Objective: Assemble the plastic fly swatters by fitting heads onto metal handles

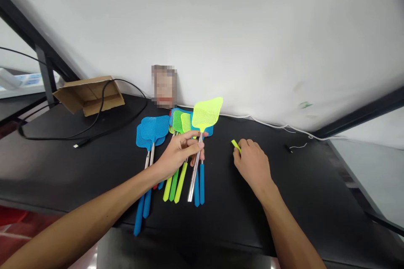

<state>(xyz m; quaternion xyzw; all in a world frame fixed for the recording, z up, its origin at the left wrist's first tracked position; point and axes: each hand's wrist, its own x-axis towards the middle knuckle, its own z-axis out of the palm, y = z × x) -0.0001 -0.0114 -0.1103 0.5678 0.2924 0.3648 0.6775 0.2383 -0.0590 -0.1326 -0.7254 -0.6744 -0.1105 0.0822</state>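
My left hand [176,151] grips the metal shaft of a yellow-green fly swatter [207,114] between thumb and fingers, its mesh head pointing up. The shaft's lower end is bare metal with no coloured grip on it. My right hand [253,163] is closed around a yellow-green piece [235,146], of which just one end shows, low over the table. Beneath and beside my left hand lie several more swatters: a pair of blue swatters [153,128] at left, a green swatter [175,185], yellow-green ones and further blue ones with blue handles [202,185].
An open cardboard box [91,94] lies at the back left, with a black cable [121,124] looping in front of it. A blurred-out item [164,87] leans on the white wall. A white cable [268,124] runs along the table's [303,193] back edge.
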